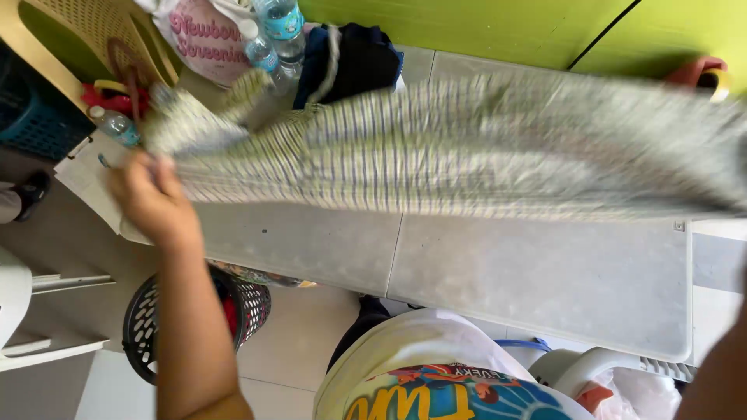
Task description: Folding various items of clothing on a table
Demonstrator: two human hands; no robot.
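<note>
A grey-and-white striped cloth [467, 148] is stretched out, blurred, over a long grey-white table [545, 280]. My left hand [152, 194] grips the cloth's left end, where the fabric bunches up. My right forearm [720, 373] shows at the lower right edge; the right hand itself is out of view, and the cloth's right end runs off the frame.
Plastic water bottles [272, 35], a dark garment [354, 58] and a pink-printed bag [206, 35] sit at the far left. A cream plastic chair [85, 39] and blue basket [31, 117] stand left. A black mesh basket [144, 327] is on the floor.
</note>
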